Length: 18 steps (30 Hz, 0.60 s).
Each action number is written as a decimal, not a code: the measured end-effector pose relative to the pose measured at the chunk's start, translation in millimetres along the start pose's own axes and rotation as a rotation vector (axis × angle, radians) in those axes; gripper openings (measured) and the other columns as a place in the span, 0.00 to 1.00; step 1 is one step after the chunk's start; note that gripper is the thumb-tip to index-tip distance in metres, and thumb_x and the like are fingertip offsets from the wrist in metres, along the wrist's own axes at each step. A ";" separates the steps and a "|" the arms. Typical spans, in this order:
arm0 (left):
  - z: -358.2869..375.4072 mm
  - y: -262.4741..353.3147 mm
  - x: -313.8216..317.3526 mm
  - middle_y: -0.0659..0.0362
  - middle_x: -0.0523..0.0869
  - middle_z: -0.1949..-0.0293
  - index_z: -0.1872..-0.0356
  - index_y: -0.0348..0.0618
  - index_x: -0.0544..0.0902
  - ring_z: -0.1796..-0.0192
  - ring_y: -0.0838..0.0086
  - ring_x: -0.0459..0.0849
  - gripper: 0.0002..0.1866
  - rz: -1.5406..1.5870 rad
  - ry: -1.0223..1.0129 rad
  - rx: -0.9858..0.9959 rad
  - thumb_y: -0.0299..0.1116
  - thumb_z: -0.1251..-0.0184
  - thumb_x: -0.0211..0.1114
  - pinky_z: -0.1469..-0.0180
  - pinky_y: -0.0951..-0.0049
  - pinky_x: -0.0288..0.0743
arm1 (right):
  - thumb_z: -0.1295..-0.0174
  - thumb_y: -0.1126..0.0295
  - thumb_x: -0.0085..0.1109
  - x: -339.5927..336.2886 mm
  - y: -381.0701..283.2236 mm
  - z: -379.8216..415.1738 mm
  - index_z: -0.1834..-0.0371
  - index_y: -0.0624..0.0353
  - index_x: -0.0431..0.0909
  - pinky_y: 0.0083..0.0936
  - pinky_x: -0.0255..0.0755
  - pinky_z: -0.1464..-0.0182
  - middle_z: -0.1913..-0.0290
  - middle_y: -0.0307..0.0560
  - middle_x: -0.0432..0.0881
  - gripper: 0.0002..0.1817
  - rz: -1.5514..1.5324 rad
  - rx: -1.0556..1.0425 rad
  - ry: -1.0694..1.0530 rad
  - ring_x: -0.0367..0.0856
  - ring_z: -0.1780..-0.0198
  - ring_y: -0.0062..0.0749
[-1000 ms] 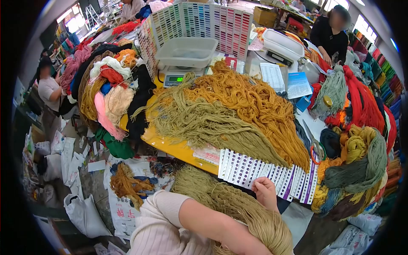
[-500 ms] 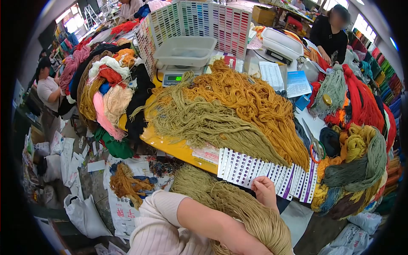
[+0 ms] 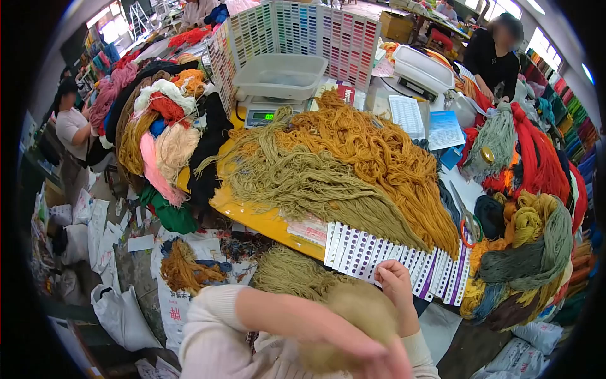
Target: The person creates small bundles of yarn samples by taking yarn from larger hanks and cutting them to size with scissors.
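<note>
My right hand (image 3: pixel 394 282) is raised at the lower edge of a row of white punched cards (image 3: pixel 353 252), its fingers curled into a pinch. Whatever those fingertips hold, if anything, is too small to make out. My left forearm crosses in front of my body, and my left hand (image 3: pixel 388 359) is smeared by motion at the bottom. Between my arms hangs a blurred khaki yarn hank (image 3: pixel 356 312); more olive-khaki yarn (image 3: pixel 287 268) lies below the table edge. Olive yarn (image 3: pixel 315 183) and mustard yarn (image 3: pixel 379 151) are heaped on the table beyond the cards.
Orange-handled scissors (image 3: pixel 467 221) lie right of the heap, beside piled coloured hanks (image 3: pixel 530 252). Behind stand a scale (image 3: pixel 262 117) with a plastic tub (image 3: pixel 281 74) and a colour chart (image 3: pixel 297 31). People work at back right and far left. Bags and scraps litter the floor.
My left hand has come up into view at the bottom, and the khaki hank between my arms has shifted and blurred. My right hand stays nearly in place.
</note>
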<state>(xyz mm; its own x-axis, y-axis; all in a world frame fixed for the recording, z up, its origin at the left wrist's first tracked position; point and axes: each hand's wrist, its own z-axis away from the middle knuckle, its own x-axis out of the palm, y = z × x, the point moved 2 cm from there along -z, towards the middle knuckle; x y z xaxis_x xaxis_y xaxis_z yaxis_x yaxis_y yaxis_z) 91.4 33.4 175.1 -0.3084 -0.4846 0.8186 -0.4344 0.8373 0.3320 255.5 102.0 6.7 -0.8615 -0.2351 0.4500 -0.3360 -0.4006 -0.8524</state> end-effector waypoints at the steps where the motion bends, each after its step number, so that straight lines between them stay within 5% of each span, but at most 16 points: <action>1: 19.1 8.3 -2.3 0.41 0.67 0.49 0.45 0.28 0.56 0.47 0.61 0.70 0.27 0.037 0.000 0.096 0.37 0.40 0.47 0.53 0.66 0.69 | 0.48 0.76 0.52 1.8 -4.0 -1.4 0.71 0.62 0.72 0.15 0.64 0.65 0.74 0.40 0.75 0.03 0.019 -0.010 0.003 0.71 0.71 0.19; 3: 75.5 37.1 10.6 0.41 0.70 0.53 0.47 0.28 0.59 0.51 0.58 0.73 0.24 -0.160 0.268 0.341 0.38 0.38 0.44 0.56 0.62 0.71 | 0.49 0.78 0.52 1.8 -14.5 -6.3 0.70 0.63 0.72 0.13 0.64 0.66 0.73 0.38 0.75 0.03 0.093 -0.048 -0.023 0.70 0.71 0.17; 4: 127.6 45.5 -1.3 0.45 0.75 0.60 0.51 0.30 0.64 0.61 0.64 0.77 0.20 -0.814 0.507 0.707 0.37 0.38 0.43 0.61 0.66 0.73 | 0.49 0.78 0.53 1.8 -19.9 -8.2 0.70 0.63 0.72 0.12 0.64 0.66 0.73 0.37 0.74 0.04 0.163 -0.071 -0.017 0.70 0.71 0.16; 6: 178.8 70.1 55.1 0.62 0.75 0.72 0.57 0.37 0.70 0.75 0.82 0.73 0.13 -0.324 0.648 1.026 0.32 0.39 0.43 0.69 0.82 0.69 | 0.50 0.79 0.53 7.3 -32.3 -11.0 0.69 0.63 0.72 0.10 0.63 0.67 0.72 0.35 0.74 0.05 0.258 -0.100 -0.024 0.69 0.70 0.14; 7: 227.6 73.6 77.9 0.67 0.74 0.75 0.57 0.40 0.71 0.76 0.85 0.72 0.12 -0.280 0.711 1.383 0.28 0.40 0.45 0.71 0.84 0.67 | 0.51 0.79 0.53 11.2 -36.4 -13.9 0.70 0.63 0.72 0.11 0.63 0.66 0.72 0.36 0.74 0.05 0.268 -0.093 -0.037 0.70 0.69 0.15; 9: 343.5 65.5 111.8 0.68 0.73 0.75 0.55 0.42 0.71 0.75 0.86 0.72 0.13 -0.403 0.549 1.613 0.26 0.41 0.46 0.72 0.84 0.66 | 0.52 0.79 0.54 20.1 -42.0 -21.1 0.71 0.63 0.72 0.13 0.64 0.64 0.71 0.38 0.75 0.05 0.288 -0.082 -0.070 0.71 0.69 0.17; 10: 356.6 53.4 111.3 0.68 0.73 0.76 0.56 0.42 0.71 0.76 0.86 0.72 0.12 -0.400 0.616 1.635 0.27 0.41 0.47 0.73 0.84 0.66 | 0.53 0.80 0.54 26.7 -42.7 -24.7 0.72 0.62 0.73 0.14 0.64 0.65 0.71 0.39 0.75 0.05 0.292 -0.076 -0.090 0.71 0.69 0.19; 12: 374.5 35.8 105.1 0.67 0.73 0.77 0.60 0.43 0.72 0.78 0.86 0.71 0.10 -0.385 0.751 1.671 0.27 0.41 0.47 0.75 0.83 0.66 | 0.54 0.80 0.54 46.0 -57.2 -27.6 0.72 0.62 0.73 0.15 0.64 0.65 0.72 0.41 0.75 0.05 0.639 -0.394 -0.177 0.71 0.70 0.23; 14: 338.4 35.2 54.9 0.68 0.72 0.79 0.67 0.42 0.72 0.82 0.87 0.69 0.06 -0.316 0.854 1.444 0.28 0.41 0.47 0.79 0.83 0.65 | 0.59 0.82 0.53 69.9 -75.2 -23.1 0.74 0.61 0.74 0.21 0.65 0.65 0.71 0.45 0.74 0.07 0.909 -0.677 -0.248 0.72 0.70 0.34; 18: 269.1 28.6 -47.8 0.66 0.73 0.81 0.74 0.41 0.73 0.84 0.85 0.68 0.03 -0.038 1.408 1.132 0.29 0.46 0.55 0.82 0.84 0.65 | 0.65 0.83 0.50 97.4 -96.0 -17.6 0.75 0.59 0.74 0.28 0.64 0.65 0.69 0.43 0.74 0.11 1.113 -0.941 -0.494 0.71 0.67 0.36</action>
<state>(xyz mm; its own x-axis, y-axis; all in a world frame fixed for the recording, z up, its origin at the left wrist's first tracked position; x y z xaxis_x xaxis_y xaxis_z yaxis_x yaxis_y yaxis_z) -134.0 12.4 19.2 0.3250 0.5618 0.7607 -0.9140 -0.0198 0.4051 197.2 133.2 127.7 -0.6866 -0.3633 -0.6298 0.0969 0.8127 -0.5745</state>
